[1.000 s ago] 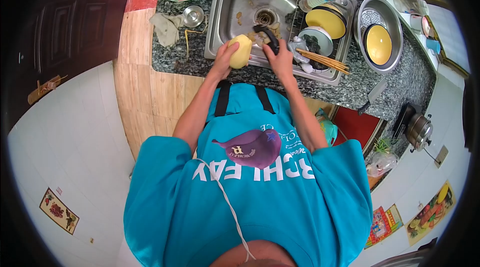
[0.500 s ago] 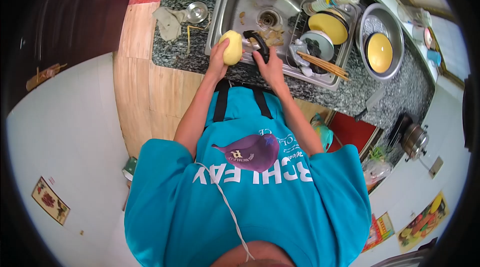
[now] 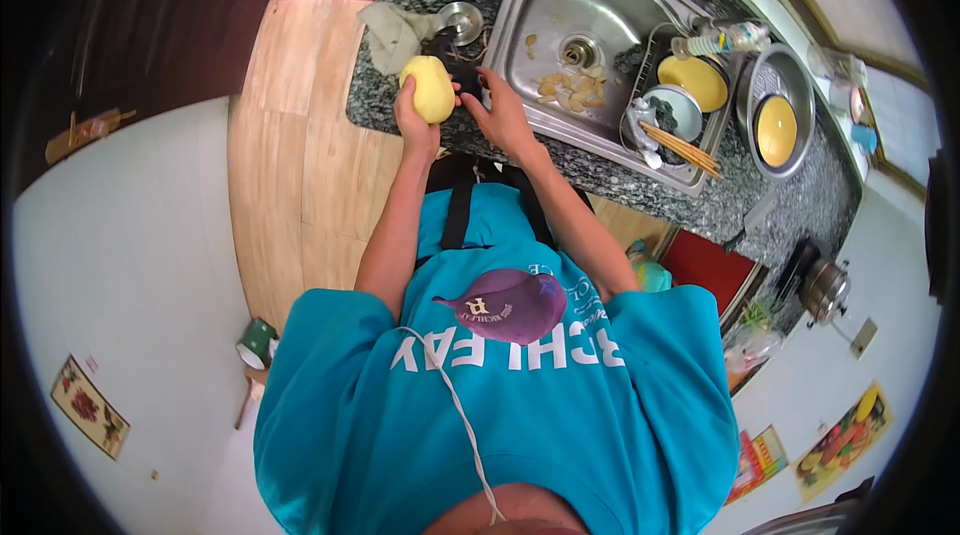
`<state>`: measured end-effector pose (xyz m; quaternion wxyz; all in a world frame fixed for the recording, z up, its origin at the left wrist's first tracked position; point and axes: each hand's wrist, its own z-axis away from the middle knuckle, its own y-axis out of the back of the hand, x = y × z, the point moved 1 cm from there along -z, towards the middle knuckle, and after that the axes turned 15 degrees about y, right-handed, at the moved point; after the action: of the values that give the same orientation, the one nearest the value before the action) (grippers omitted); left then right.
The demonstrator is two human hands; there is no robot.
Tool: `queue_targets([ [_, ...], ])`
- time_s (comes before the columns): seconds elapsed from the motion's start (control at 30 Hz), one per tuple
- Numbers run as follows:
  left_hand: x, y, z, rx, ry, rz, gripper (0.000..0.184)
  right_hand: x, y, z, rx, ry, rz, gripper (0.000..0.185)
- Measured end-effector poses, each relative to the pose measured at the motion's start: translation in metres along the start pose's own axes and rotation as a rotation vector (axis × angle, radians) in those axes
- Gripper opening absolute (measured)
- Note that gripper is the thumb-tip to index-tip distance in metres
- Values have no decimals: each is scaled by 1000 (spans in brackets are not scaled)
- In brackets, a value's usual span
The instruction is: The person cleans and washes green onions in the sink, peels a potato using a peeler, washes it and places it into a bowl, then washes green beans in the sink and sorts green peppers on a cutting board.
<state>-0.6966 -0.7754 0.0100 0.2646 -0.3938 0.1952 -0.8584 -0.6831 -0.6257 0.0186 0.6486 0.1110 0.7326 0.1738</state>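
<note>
Okay, your left hand (image 3: pixel 415 125) grips the peeled potato (image 3: pixel 430 90) left of the sink (image 3: pixel 600 20); your right hand (image 3: pixel 505 120) is at the black peeler (image 3: pixel 463 78) (can't tell whether pinching or loose).

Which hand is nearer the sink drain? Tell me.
The right hand: it is at the sink's near left corner, left of the drain. The left hand, holding the potato, is farther left, outside the sink.

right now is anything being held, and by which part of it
The left hand holds the potato around its near end and sides. Whether the right hand grips the black tool at its fingertips can't be told.
</note>
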Motion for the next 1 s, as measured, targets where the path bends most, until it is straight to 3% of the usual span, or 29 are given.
queue_targets([
  [0.07,0,-11,-4,-67,-21,-137,52,9,8,4,75,13,37,43],
  [0.23,-27,-65,-15,-187,44,-355,34,33,60,36,387,-228,31,27],
  [0.33,-66,-91,-29,-203,-53,-763,37,50,97,57,545,-302,47,21],
  [0.4,-91,-114,-30,-211,0,-797,39,64,127,77,654,-403,97,20],
  [0.6,-163,-179,-36,-238,53,-862,41,110,255,110,892,-333,469,21],
  [0.73,-192,-221,-33,-185,-3,-887,42,146,317,111,889,-341,481,25],
  [0.87,-213,-248,-34,-108,9,-819,42,171,349,107,783,-372,518,33],
  [0.93,-217,-257,-32,-86,-6,-830,43,185,354,109,692,-519,410,40],
  [1.0,-220,-262,-30,-83,22,-822,43,195,357,109,659,-514,365,41],
])
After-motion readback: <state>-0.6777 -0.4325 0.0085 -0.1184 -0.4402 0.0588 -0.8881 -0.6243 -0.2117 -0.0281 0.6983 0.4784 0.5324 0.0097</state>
